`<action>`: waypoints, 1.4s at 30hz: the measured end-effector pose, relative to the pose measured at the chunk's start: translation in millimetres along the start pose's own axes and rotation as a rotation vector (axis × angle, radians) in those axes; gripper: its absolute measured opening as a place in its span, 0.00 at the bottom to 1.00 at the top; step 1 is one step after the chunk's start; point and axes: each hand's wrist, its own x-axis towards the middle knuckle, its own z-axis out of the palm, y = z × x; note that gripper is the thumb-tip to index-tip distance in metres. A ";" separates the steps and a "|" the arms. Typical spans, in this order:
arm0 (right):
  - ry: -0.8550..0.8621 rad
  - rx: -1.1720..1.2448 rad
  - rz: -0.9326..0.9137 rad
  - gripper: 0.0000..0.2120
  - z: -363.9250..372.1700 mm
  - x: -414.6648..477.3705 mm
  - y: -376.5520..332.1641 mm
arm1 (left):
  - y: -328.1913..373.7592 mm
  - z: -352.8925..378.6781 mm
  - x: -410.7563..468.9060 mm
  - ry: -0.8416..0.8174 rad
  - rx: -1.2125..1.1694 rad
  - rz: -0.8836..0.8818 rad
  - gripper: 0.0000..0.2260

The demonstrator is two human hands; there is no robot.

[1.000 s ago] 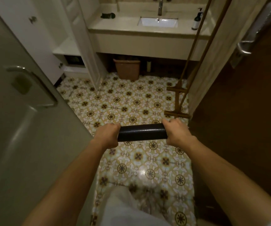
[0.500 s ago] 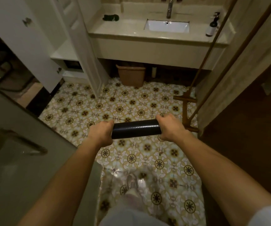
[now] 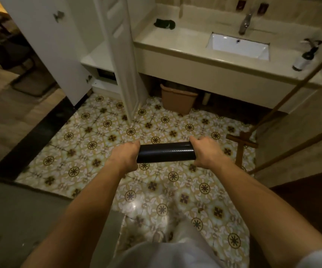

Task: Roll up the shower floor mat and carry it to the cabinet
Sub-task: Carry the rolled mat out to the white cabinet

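The black shower mat is rolled into a tight tube and held level at waist height over the patterned tile floor. My left hand is closed around its left end and my right hand around its right end. Both ends of the roll are hidden inside my fists. A white cabinet stands ahead to the left, with its two doors swung open and a shelf showing between them.
The vanity counter with a white sink runs across the far wall; an orange bin sits beneath it. A wooden ladder rack leans at the right. A grey glass door panel is close on my left.
I have stepped forward: the cabinet and vanity are nearer, and the glass door has slid back to my left. Both hands keep the same grip on the rolled mat.
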 end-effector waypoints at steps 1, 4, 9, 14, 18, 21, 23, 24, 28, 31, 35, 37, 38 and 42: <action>-0.007 -0.003 -0.017 0.32 -2.8 16.7 -1.4 | -6.9 -1.9 10.7 0.001 0.003 -0.017 0.25; -0.025 -0.017 -0.074 0.31 -10.9 64.1 -5.0 | -23.4 -6.2 37.9 -0.011 0.000 -0.076 0.29; -0.025 -0.017 -0.175 0.29 -26.6 152.2 -12.8 | -52.5 -18.9 91.8 -0.025 -0.059 -0.195 0.26; -0.045 -0.052 -0.303 0.28 -47.8 241.3 -19.4 | -79.3 -38.7 145.0 -0.054 -0.134 -0.311 0.24; -0.038 -0.111 -0.420 0.29 -73.2 307.9 -31.3 | -99.2 -47.4 174.8 0.000 -0.204 -0.386 0.22; -0.028 -0.136 -0.509 0.29 -87.9 351.2 -48.6 | -119.1 -47.6 189.6 0.010 -0.231 -0.479 0.22; -0.042 -0.138 -0.554 0.28 -90.3 371.2 -60.7 | -132.5 -45.7 196.7 0.009 -0.225 -0.504 0.23; -0.052 -0.136 -0.578 0.27 -91.2 383.5 -69.2 | -141.7 -45.1 201.2 0.008 -0.229 -0.522 0.24; -0.081 -0.177 -0.643 0.29 -95.2 425.6 -107.6 | -180.2 -45.0 214.4 -0.011 -0.223 -0.593 0.25; -0.076 -0.195 -0.677 0.28 -98.9 459.1 -145.0 | -220.7 -44.2 225.7 -0.017 -0.232 -0.625 0.25; -0.096 -0.183 -0.692 0.28 -104.2 501.7 -192.0 | -281.7 -49.9 246.5 -0.033 -0.220 -0.638 0.27; -0.103 -0.160 -0.684 0.28 -106.2 525.4 -220.1 | -316.8 -55.7 257.4 -0.044 -0.230 -0.648 0.27; -0.106 -0.147 -0.682 0.28 -106.2 533.6 -228.8 | -328.1 -57.8 261.3 -0.044 -0.236 -0.644 0.27; -0.085 -0.133 -0.668 0.26 -120.3 585.4 -285.4 | -404.9 -83.3 286.7 -0.024 -0.232 -0.589 0.26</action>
